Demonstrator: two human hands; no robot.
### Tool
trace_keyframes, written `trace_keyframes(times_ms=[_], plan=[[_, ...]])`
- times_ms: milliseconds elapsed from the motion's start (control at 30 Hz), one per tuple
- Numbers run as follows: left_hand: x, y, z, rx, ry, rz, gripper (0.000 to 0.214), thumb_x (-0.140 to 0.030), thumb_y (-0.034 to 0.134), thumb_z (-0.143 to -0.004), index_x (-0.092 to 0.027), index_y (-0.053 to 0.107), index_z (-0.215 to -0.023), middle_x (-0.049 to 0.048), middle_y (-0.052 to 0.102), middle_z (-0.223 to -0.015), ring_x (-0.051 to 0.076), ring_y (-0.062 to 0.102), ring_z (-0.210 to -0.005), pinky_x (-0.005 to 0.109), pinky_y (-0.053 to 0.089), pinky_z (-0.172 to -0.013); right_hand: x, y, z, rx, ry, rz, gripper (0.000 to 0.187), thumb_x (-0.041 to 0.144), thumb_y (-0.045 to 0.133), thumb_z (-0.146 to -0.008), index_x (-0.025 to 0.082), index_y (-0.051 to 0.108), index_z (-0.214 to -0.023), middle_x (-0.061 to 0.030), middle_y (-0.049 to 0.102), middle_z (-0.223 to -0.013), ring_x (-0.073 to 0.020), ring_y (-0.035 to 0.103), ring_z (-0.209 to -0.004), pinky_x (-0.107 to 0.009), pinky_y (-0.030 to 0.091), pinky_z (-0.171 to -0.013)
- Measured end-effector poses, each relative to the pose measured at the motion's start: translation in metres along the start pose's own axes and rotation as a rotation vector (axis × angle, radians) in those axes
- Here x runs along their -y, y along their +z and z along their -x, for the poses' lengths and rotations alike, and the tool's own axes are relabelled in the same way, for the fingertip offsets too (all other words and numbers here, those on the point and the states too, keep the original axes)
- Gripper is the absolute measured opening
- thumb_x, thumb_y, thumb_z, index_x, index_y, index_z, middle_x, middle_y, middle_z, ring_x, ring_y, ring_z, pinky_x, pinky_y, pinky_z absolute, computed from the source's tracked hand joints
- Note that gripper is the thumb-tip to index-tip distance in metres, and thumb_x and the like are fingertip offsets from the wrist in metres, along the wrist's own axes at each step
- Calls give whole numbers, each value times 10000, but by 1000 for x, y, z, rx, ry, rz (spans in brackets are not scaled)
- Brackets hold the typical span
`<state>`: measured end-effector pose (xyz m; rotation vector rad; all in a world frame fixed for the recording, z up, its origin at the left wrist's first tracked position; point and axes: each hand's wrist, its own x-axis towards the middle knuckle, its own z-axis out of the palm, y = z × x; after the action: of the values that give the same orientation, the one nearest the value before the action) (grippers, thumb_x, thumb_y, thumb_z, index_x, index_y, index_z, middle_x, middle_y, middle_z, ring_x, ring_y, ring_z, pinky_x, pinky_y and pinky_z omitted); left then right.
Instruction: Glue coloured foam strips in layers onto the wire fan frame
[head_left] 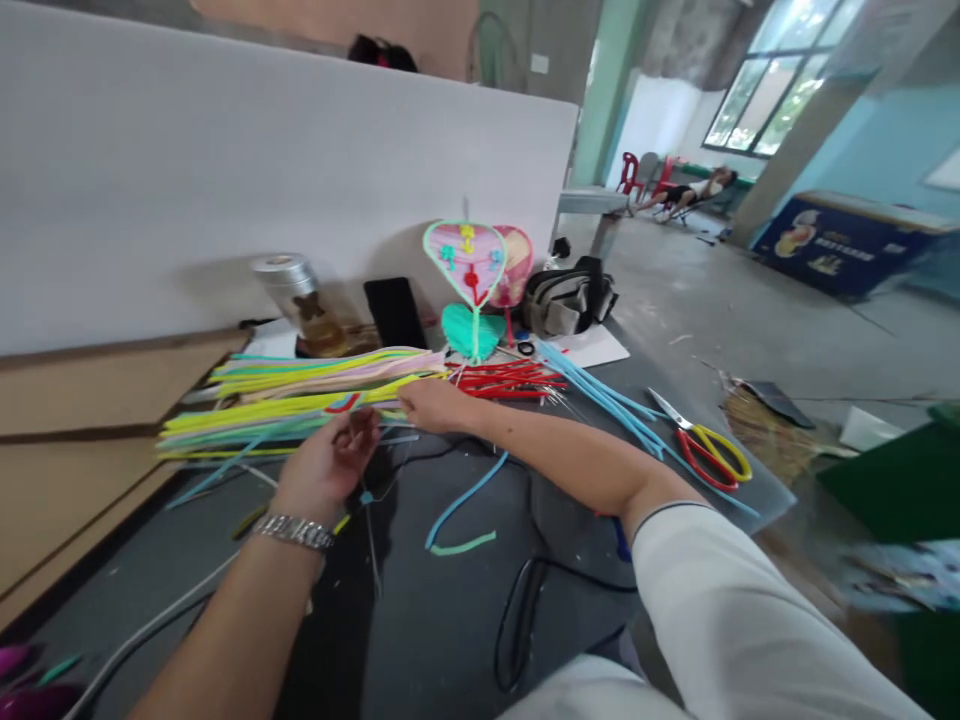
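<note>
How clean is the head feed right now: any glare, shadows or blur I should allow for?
Head view: the window is glaringly bright; a soft shadow falls on the white panel left of the lidded jar; left hand and right hand look soft, so finger detail is unclear; lower right edge smeared.

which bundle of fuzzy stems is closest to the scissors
The light blue bundle, just beside the scissors; the red bundle and mixed-colour stems lie farther left in the picture.

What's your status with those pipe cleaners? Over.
Right hand at the yellow pipe cleaners. Left hand beside them, grip unclear. Black cable looped on the table, nearer the body.
</note>
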<state>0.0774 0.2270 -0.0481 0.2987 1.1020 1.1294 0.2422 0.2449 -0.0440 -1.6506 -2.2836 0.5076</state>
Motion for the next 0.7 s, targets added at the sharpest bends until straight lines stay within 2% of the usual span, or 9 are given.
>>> trace_keyframes(times_ms=[200, 333, 400, 467, 533, 633, 700], plan=[[-1, -7, -6, -15, 18, 38, 187, -77, 495, -994, -114, 667, -929, 41, 717, -724, 133, 718, -636, 202, 559, -562, -14, -1, 0, 25, 22, -87, 77, 76, 683, -814, 121, 744, -805, -53, 757, -841, -160, 665, -823, -243, 460, -750], [-5, -13, -12, -53, 65, 62, 147, -79, 538, -974, -103, 683, -977, 63, 727, -765, 144, 717, -661, 220, 559, -582, -23, 2, -5, -21, 46, -98, 86, 207, 683, -912, 138, 724, -883, -48, 761, -952, -175, 690, -886, -329, 528, -841], [-7, -16, -14, -64, 75, 76, 153, -64, 539, -964, -106, 683, -997, 62, 724, -760, 143, 709, -655, 219, 552, -580, -30, -4, 2, -68, 54, -89, 80, 165, 672, -889, 155, 723, -827, -55, 767, -947, -188, 687, -896, -310, 516, -823], [-8, -18, -15, -67, 77, 90, 156, -50, 539, -957, -111, 676, -1000, 56, 719, -747, 141, 702, -645, 217, 546, -578, -45, -17, 20, -127, 61, -74, 141, 98, 658, -822, 164, 709, -708, -73, 759, -829, -206, 674, -823, -287, 483, -740], [-9, -19, -15, -67, 78, 105, 144, -45, 545, -954, -117, 666, -980, 48, 714, -734, 137, 695, -632, 216, 543, -578, -68, -39, 47, -204, 60, -70, 198, 121, 660, -802, 178, 665, -612, -69, 706, -668, -187, 618, -654, -296, 449, -633], [-9, -20, -16, -68, 77, 126, 138, -46, 540, -963, -123, 646, -921, 39, 702, -717, 131, 688, -618, 221, 553, -597, -113, -84, 101, -362, 22, -92, 361, 258, 669, -835, 228, 570, -489, -34, 595, -486, -141, 474, -444, -306, 354, -473], [-11, -18, -17, -70, 74, 143, 153, -47, 529, -971, -126, 633, -891, 36, 692, -710, 127, 686, -614, 221, 558, -606, -143, -115, 141, -475, -39, -130, 444, 400, 645, -881, 264, 558, -468, -3, 540, -416, -132, 451, -367, -305, 313, -414]])
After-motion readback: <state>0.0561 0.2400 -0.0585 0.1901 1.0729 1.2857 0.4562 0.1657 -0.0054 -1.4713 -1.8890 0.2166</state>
